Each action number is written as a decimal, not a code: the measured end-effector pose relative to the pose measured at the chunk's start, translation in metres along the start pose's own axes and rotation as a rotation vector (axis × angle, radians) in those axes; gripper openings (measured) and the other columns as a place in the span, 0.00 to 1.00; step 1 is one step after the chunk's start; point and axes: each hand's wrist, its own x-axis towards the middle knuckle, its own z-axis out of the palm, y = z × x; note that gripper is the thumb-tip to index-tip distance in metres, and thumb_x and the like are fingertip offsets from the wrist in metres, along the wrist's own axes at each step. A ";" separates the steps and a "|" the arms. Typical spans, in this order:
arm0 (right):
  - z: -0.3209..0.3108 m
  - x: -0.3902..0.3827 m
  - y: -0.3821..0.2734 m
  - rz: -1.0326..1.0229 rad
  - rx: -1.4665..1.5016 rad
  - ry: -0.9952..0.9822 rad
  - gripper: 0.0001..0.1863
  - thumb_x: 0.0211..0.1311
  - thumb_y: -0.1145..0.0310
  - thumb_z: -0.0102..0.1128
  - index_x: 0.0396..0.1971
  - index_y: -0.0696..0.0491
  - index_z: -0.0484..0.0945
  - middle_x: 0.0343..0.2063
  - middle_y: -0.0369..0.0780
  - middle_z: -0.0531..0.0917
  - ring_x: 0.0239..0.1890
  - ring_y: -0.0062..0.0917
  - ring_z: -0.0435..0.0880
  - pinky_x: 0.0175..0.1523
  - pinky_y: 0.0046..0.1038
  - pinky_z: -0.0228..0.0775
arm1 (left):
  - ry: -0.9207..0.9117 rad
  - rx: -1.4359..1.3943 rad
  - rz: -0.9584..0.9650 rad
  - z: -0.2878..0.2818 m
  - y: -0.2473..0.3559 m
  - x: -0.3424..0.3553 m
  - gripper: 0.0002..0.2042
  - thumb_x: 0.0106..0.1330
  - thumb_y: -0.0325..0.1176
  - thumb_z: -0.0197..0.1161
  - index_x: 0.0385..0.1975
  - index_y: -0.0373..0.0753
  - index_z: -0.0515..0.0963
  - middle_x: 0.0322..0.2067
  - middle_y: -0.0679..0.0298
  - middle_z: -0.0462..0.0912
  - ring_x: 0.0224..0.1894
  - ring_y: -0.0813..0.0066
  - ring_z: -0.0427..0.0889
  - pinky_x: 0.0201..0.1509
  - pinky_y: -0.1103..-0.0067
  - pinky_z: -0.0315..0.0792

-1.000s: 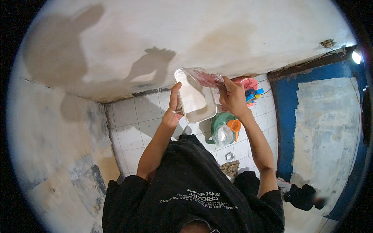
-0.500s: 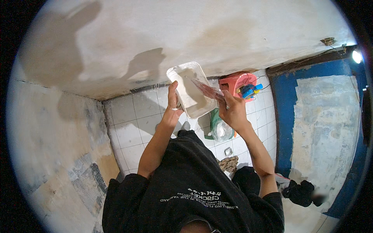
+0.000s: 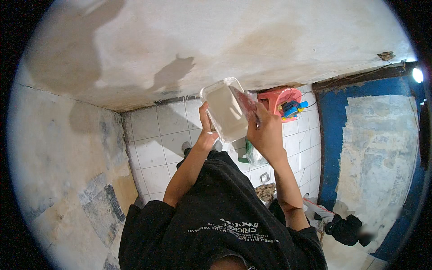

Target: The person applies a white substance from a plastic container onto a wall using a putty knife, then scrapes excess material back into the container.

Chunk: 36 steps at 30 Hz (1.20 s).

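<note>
A white rectangular plastic tub (image 3: 225, 81) is held up in front of me, near the wall. My left hand (image 3: 207, 131) is closed around its left side, with the thumb along the edge. Smooth off-white paste (image 3: 219, 110), like wall putty, lies inside. My right hand (image 3: 268, 135) is closed on a broad, flat, reddish putty scraper (image 3: 245, 102) that looks partly see-through. Its blade lies across the tub's upper right side. My right fingers hide the scraper's grip, and I cannot tell how much paste is on the blade.
A pale, patchy wall (image 3: 252, 40) rises ahead. On the white tiled floor (image 3: 155, 148) stands a pink plastic stool (image 3: 270, 96) with a blue tool (image 3: 294, 108) on it. A green thing with clear plastic (image 3: 255, 155) lies below the tub. A blue panel (image 3: 330, 148) stands at right.
The tub has shifted slightly right and down, and its inside faces me more. My right hand has moved a little left and down, bringing the scraper against the tub's right side.
</note>
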 end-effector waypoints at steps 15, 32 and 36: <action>0.052 -0.010 -0.017 0.029 -0.180 0.023 0.20 0.46 0.76 0.52 0.45 0.55 0.71 0.25 0.45 0.82 0.23 0.37 0.82 0.25 0.36 0.73 | 0.007 -0.042 0.051 -0.030 -0.013 0.013 0.33 0.55 0.58 0.50 0.56 0.41 0.66 0.49 0.58 0.73 0.50 0.62 0.74 0.56 0.68 0.68; 0.060 -0.013 -0.014 0.100 -0.312 0.050 0.24 0.43 0.74 0.55 0.46 0.56 0.72 0.26 0.44 0.82 0.23 0.36 0.82 0.26 0.34 0.74 | -0.058 -0.073 0.046 -0.034 -0.022 0.018 0.35 0.51 0.61 0.49 0.55 0.42 0.66 0.50 0.59 0.71 0.51 0.61 0.70 0.57 0.66 0.64; 0.075 -0.020 -0.017 0.018 -0.249 0.115 0.23 0.44 0.73 0.55 0.46 0.56 0.72 0.27 0.44 0.82 0.24 0.35 0.83 0.26 0.34 0.74 | 0.017 0.012 0.083 -0.063 -0.021 0.025 0.35 0.54 0.61 0.45 0.56 0.42 0.65 0.53 0.58 0.69 0.56 0.61 0.67 0.61 0.65 0.60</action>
